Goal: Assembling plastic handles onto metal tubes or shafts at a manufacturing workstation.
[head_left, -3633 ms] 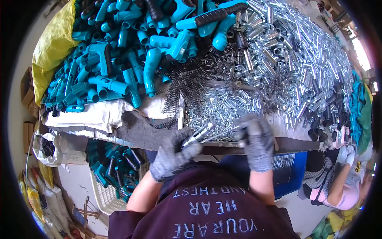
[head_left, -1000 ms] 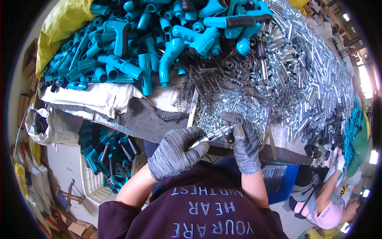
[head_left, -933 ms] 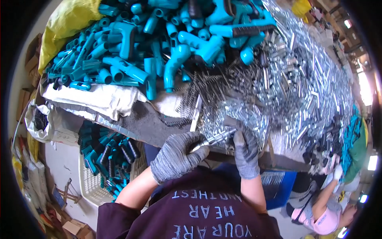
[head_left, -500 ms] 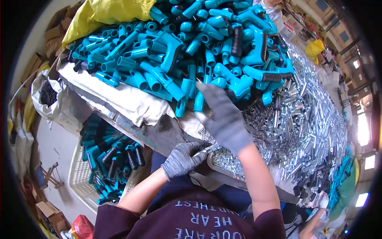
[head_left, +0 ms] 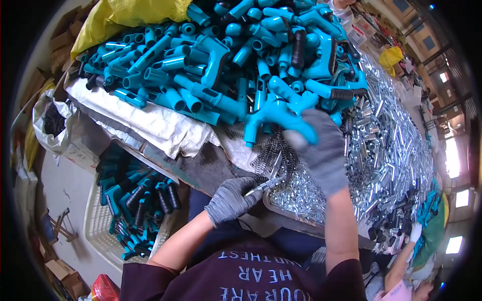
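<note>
My left hand (head_left: 232, 200), in a grey knit glove, is closed around a slim silver metal part (head_left: 265, 186) at the table's near edge. My gloved right hand (head_left: 324, 153), slightly blurred, is closed on one end of a teal pistol-shaped plastic housing (head_left: 279, 114) at the front of the heap. A big pile of similar teal housings (head_left: 165, 65) lies beyond, some with black grips. Below the held housing are dark coil springs (head_left: 271, 154). Small silver fittings (head_left: 296, 193) lie in a shallow tray between my hands.
Shiny metal tubes and rods (head_left: 396, 150) spread along the right. A white perforated basket (head_left: 95, 220) at the lower left holds more teal pieces. A white sack (head_left: 50, 120) stands left, and a yellow sack (head_left: 130, 22) covers the far left. Another person's arm (head_left: 401, 258) is at lower right.
My right hand has moved right and slightly down from the front of the pile, and now has a teal housing. My left hand stays nearly in place with the metal part.
</note>
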A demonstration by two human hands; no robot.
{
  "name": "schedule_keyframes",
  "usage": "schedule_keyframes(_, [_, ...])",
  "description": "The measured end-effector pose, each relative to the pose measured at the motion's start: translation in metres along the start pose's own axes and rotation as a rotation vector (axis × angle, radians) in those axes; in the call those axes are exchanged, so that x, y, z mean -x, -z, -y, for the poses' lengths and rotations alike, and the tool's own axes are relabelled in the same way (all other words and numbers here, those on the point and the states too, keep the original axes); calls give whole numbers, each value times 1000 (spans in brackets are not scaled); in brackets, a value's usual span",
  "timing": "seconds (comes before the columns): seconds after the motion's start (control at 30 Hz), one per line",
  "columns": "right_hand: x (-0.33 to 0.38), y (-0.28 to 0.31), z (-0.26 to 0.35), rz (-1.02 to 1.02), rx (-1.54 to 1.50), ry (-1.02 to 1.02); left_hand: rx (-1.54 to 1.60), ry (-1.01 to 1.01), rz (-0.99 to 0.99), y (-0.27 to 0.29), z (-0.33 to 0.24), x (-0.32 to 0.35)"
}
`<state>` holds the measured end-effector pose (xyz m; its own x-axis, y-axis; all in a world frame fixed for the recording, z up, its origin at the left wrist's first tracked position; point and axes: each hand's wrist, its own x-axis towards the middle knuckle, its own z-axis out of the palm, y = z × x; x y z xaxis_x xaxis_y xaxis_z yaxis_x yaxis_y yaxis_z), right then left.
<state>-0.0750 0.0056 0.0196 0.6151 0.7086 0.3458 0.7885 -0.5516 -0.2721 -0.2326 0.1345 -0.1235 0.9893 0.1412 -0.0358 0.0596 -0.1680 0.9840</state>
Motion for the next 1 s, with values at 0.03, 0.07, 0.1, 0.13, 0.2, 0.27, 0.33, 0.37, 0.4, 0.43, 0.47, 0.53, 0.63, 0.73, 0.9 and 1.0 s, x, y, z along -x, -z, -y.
schedule_keyframes(0.03, [26,3,-10,-75,-398,-363,-8,-17,-5,-1,1,-2])
schedule_keyframes(0.07, [44,2,-21,-186,-870,-427,-18,-31,-6,-1,-1,-2])
schedule_keyframes(0.1, [59,12,-28,-145,-964,-416,-22,-5,28,1,-5,-3])
schedule_keyframes(0.13, [80,17,-27,-212,-1016,-471,-36,41,68,4,-14,-4])
schedule_keyframes(0.2, [118,14,-36,-315,-1297,-608,2,110,109,7,-17,-3])
schedule_keyframes(0.27, [146,14,-44,-346,-1300,-677,-4,150,160,7,-34,-3])
schedule_keyframes(0.33, [169,9,-50,-363,-985,-649,-63,161,227,8,-47,-3])
schedule_keyframes(0.37, [178,11,-49,-305,-968,-753,-71,166,243,5,-52,-2])
schedule_keyframes(0.4, [188,14,-47,-245,-951,-856,-20,134,249,3,-57,-1])
schedule_keyframes(0.43, [195,18,-46,-194,-997,-932,33,100,257,-1,-62,0])
schedule_keyframes(0.47, [201,13,-47,-292,-990,-935,-23,122,291,-4,-65,-1])
schedule_keyframes(0.53, [212,11,-50,-331,-1121,-902,-45,104,323,-12,-71,-1])
schedule_keyframes(0.63, [225,5,-59,-491,-1072,-875,-73,110,365,-22,-83,-2])
schedule_keyframes(0.73, [227,3,-63,-637,-1158,-1060,-129,133,433,-30,-89,-4])
schedule_keyframes(0.9, [216,8,-47,-566,-1187,-1023,-189,85,409,-46,-99,-6])
schedule_keyframes(1.0, [214,9,-43,-526,-1206,-982,-282,91,485,-47,-111,-10])
